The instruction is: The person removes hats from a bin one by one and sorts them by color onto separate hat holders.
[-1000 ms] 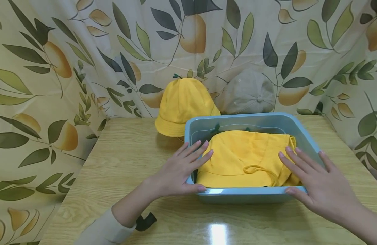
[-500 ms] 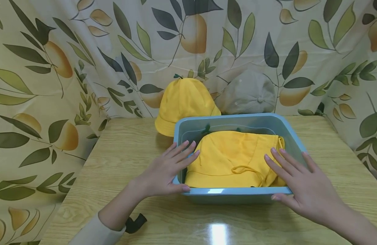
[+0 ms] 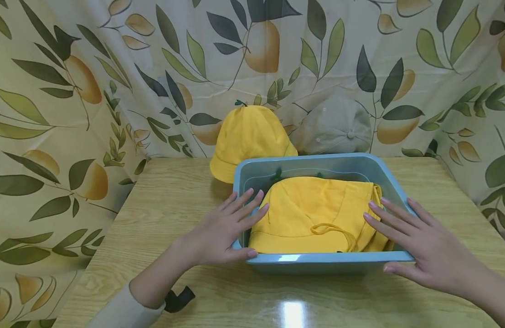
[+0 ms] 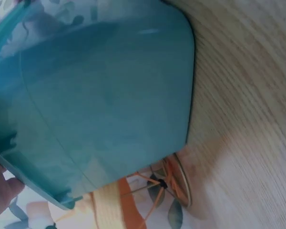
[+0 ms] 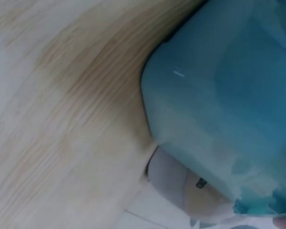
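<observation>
A blue plastic bin (image 3: 306, 258) stands on the table, with a folded yellow hat (image 3: 306, 200) with a thin cord lying inside. Over the bin's left front corner rests my left hand (image 3: 229, 230), fingers straight and spread, thumb along the front rim. At the right side my right hand (image 3: 429, 246) lies likewise over the rim, fingertips close to the hat. The left wrist view shows the bin's outer wall (image 4: 109, 95); part of my left hand (image 4: 2, 191) appears at its edge. Bin wall (image 5: 200, 95) also fills much of the right wrist view.
Behind the bin a second yellow hat (image 3: 250, 134) stands at the left and a grey cap (image 3: 336, 125) at the right. A leaf-and-fruit patterned curtain (image 3: 174, 105) surrounds the wooden table (image 3: 154, 205). Below my left wrist sits a small black object (image 3: 179, 299).
The bin slid left with both hands on it between the first two frames. Since then it has stayed about in place, while my right hand shifted slightly right along its side.
</observation>
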The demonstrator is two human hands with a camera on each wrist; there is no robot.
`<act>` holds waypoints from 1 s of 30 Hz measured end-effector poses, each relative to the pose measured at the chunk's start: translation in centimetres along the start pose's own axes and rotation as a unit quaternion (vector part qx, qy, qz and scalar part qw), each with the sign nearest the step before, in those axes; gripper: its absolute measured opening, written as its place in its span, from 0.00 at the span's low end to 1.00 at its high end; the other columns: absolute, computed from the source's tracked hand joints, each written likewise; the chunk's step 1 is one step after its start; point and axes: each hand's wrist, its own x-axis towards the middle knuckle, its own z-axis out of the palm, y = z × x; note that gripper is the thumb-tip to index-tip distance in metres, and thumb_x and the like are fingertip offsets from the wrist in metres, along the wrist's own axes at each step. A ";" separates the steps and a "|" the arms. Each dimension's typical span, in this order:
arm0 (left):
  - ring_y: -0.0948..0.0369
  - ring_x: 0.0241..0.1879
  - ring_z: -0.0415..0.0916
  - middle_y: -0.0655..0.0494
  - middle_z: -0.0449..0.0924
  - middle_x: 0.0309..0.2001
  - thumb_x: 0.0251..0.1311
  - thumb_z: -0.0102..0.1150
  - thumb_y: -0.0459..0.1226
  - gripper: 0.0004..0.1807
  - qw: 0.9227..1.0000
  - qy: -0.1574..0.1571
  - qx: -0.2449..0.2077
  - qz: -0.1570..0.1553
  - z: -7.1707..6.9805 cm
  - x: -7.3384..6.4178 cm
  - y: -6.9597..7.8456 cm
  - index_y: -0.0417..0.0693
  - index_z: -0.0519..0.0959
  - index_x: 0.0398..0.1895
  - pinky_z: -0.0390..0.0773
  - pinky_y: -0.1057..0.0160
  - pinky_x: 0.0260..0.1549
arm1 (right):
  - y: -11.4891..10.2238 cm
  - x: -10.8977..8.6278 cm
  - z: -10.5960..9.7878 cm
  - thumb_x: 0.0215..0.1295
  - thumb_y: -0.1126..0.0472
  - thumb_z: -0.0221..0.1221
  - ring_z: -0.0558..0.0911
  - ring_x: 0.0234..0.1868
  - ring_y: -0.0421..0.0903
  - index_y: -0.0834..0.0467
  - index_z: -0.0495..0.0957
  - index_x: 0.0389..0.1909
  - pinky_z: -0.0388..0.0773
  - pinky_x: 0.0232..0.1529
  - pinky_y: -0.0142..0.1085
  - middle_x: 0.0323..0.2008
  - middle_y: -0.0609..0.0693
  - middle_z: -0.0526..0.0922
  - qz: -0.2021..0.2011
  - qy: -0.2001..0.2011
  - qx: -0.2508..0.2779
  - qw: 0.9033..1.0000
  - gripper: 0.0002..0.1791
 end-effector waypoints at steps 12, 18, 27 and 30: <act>0.52 0.75 0.36 0.50 0.39 0.76 0.58 0.18 0.72 0.50 0.999 0.030 0.029 0.017 0.0 -1.1 0.0 0.49 0.53 0.74 0.44 0.44 0.70 | -1.8 1.3 0.5 0.66 0.31 0.42 0.50 0.74 0.43 0.53 0.62 0.69 0.34 0.73 0.47 0.73 0.44 0.53 0.020 0.007 -0.006 1.000 0.40; 0.52 0.75 0.37 0.49 0.38 0.76 0.58 0.21 0.72 0.50 0.999 0.029 0.013 0.014 -0.2 -2.0 -0.6 0.49 0.53 0.74 0.44 0.45 0.70 | -2.5 2.0 0.9 0.66 0.32 0.42 0.50 0.74 0.43 0.53 0.62 0.69 0.34 0.73 0.49 0.74 0.44 0.52 0.017 0.005 -0.008 1.000 0.39; 0.50 0.74 0.40 0.49 0.39 0.76 0.57 0.22 0.73 0.51 0.999 0.029 0.023 0.010 -0.6 -3.1 -1.2 0.47 0.55 0.73 0.48 0.44 0.69 | -3.2 2.9 1.4 0.67 0.32 0.39 0.50 0.74 0.43 0.55 0.63 0.69 0.36 0.72 0.51 0.73 0.44 0.52 0.005 0.008 -0.019 1.000 0.39; 0.49 0.74 0.43 0.49 0.40 0.76 0.57 0.20 0.73 0.51 0.999 0.030 0.029 0.008 -0.6 -3.5 -1.3 0.48 0.53 0.74 0.49 0.44 0.68 | -3.4 3.2 1.6 0.68 0.32 0.38 0.50 0.74 0.44 0.55 0.64 0.68 0.36 0.72 0.52 0.73 0.44 0.52 0.000 0.009 -0.019 1.000 0.39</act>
